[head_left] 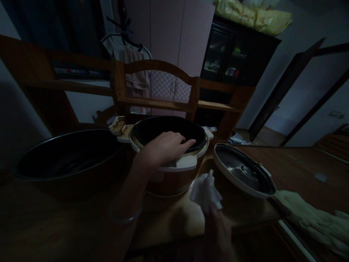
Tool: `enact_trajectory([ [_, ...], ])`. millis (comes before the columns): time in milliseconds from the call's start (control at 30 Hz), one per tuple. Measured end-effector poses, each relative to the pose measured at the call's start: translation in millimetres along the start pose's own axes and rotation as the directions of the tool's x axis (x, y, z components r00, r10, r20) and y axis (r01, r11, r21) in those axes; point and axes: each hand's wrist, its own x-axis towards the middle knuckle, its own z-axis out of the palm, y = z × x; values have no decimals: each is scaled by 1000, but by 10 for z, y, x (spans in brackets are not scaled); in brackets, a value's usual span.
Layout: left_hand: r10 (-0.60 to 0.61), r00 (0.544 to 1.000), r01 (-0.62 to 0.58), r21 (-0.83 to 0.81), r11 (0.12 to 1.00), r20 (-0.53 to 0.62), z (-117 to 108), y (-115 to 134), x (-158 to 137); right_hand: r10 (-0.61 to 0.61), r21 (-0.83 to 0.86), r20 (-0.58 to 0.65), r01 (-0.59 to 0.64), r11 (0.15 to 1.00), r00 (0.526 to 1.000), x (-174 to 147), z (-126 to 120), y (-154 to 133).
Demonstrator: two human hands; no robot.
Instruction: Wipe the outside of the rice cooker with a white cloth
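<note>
A cooker [174, 182] with a brown body and a cream rim stands in the middle, its lid off. Inside it sits a black inner pot [144, 127]. My left hand [163, 147] lies over the near rim, fingers curled over the inner pot's edge and one finger or thumb stretched to the right; the fingertips are partly hidden. In front of the cooker, to the right, my right hand [219, 225] pinches a crumpled white tissue [205, 191]. The tissue is apart from the cooker. My right hand is somewhat blurred.
To the left is a large dark basin [65, 174]. A round lid [242, 171] rests tilted at the right, inner side up. Pale green cloth [313, 214] lies at the right edge. Behind the cooker rises a wooden frame [158, 65] with shelves. The room is dim.
</note>
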Motion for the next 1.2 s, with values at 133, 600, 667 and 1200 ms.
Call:
enact_trajectory([
  [133,-38,999,38,-60,997,6,-44,33,-15,62,63,-17,-61,996,998,624,175,-356],
  [600,-114,993,118,-148,982,36,-86,72,-26,-70,265,236,5,964,969,458,637,-520],
  [667,-120,992,123,-154,980,32,-69,62,-19,-121,229,279,56,972,953,328,650,-455],
  [1200,-121,993,122,-172,978,13,-42,50,-10,-628,78,599,744,663,497,315,722,-418],
])
